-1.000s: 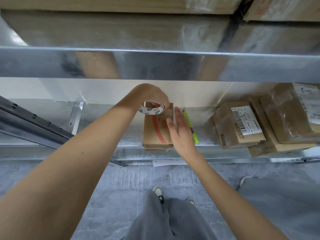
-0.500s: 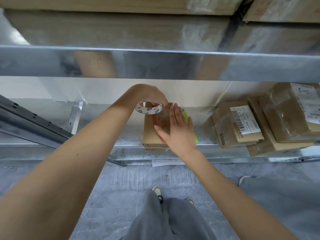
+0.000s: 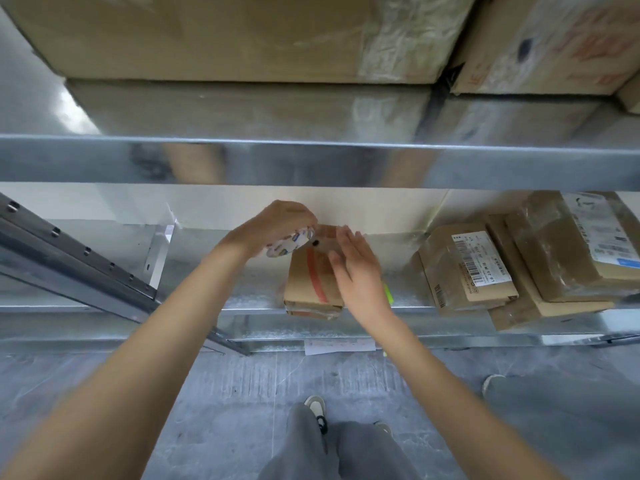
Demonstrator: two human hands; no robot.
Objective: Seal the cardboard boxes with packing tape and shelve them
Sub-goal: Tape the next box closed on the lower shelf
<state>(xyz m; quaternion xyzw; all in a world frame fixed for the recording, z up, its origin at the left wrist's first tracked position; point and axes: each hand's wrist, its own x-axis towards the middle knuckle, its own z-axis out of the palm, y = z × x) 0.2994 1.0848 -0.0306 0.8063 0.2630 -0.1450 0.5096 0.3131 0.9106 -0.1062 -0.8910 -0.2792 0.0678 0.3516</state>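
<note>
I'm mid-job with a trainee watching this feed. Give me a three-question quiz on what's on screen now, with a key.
1. True or false: the left hand grips the tape roll above the far end of the small box.
2. Multiple choice: the right hand is a) gripping a marker, b) held with straight fingers over the small box, c) resting on the labelled parcels.
3. Fill the gap: the labelled parcels sit on the same metal shelf to the ____ of the small box.

Key: 1 true; 2 b; 3 right.
</note>
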